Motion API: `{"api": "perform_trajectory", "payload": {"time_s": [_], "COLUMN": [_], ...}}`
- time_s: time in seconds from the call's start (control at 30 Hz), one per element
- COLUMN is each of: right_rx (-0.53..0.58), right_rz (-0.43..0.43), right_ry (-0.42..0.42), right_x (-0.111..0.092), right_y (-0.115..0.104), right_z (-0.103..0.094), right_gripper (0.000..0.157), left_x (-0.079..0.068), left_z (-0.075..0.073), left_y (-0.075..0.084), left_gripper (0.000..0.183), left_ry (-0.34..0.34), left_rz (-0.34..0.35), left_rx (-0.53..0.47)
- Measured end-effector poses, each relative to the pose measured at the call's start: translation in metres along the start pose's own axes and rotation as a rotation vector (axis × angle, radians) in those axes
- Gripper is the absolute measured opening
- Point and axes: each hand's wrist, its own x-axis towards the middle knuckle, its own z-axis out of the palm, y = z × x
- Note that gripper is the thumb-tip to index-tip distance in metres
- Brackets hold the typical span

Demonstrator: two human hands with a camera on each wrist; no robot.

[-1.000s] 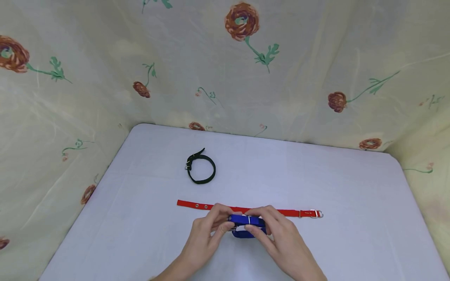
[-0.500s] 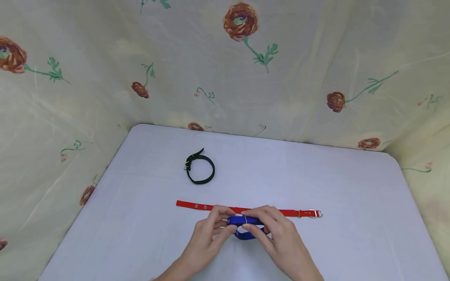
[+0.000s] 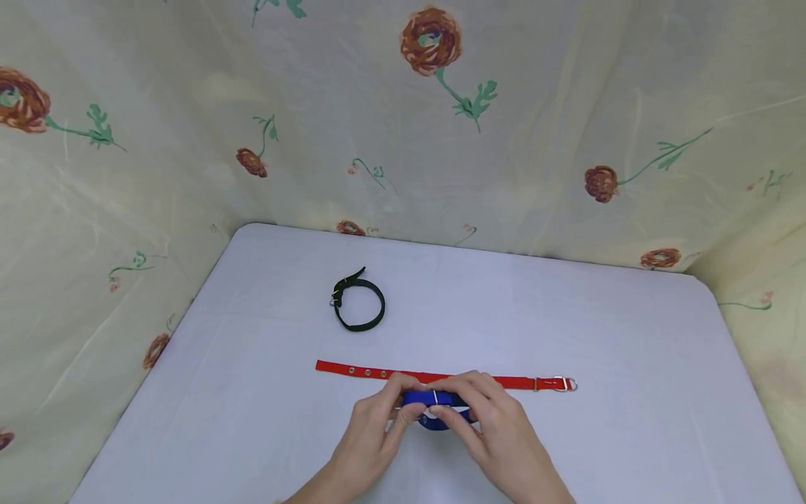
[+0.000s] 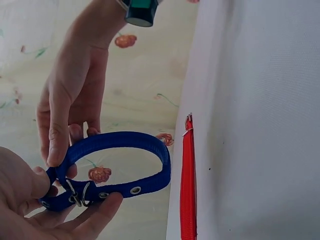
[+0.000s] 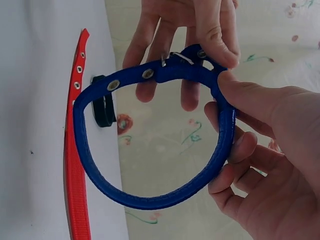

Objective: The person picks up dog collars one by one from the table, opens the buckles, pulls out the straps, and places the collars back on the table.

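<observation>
A blue collar (image 5: 150, 202) with metal eyelets and a buckle (image 4: 76, 194) forms a closed loop, held up over the near part of the table. My left hand (image 3: 371, 434) pinches its strap by the buckle, thumb on the near side. On the other side, my right hand (image 3: 497, 430) pinches the strap close to the metal keeper, its thumb near the left one. In the right wrist view the right hand's fingers curl against the band. Behind both hands a red collar (image 3: 516, 382) lies stretched flat, its middle partly covered by them.
Farther back on the white table (image 3: 252, 294) lies a black collar (image 3: 383, 308), buckled into a ring. A floral curtain (image 3: 522, 140) rises along the back and both sides of the table.
The fingers have shifted slightly along the blue strap, and the metal keeper has moved a little left with the right hand. Red and black collars stay put.
</observation>
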Motion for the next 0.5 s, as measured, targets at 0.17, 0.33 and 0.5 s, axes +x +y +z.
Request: {"api": "perform_trajectory", "payload": {"time_s": [0.17,0.33,0.5], "right_rx": [0.026,0.026,0.021], "right_rz": [0.053,0.062,0.057], "right_ry": [-0.002,0.007,0.015], "right_x": [-0.0013,-0.001,-0.001], "right_y": [0.002,0.0026,0.0025], "right_z": [-0.0018,-0.0025,-0.0027], "right_gripper": [0.021,0.019,0.02], "left_x": [-0.0009,-0.0011,-0.0015], "left_z": [-0.0005,-0.0009,-0.0007], "left_y": [-0.0002,-0.0004,-0.0008], "left_gripper": [0.022,0.023,0.024], "left_ry": [0.007,0.003,-0.021], "left_rz": [-0.017,-0.032,-0.048], "left_rx": [-0.044,-0.068,-0.109]}}
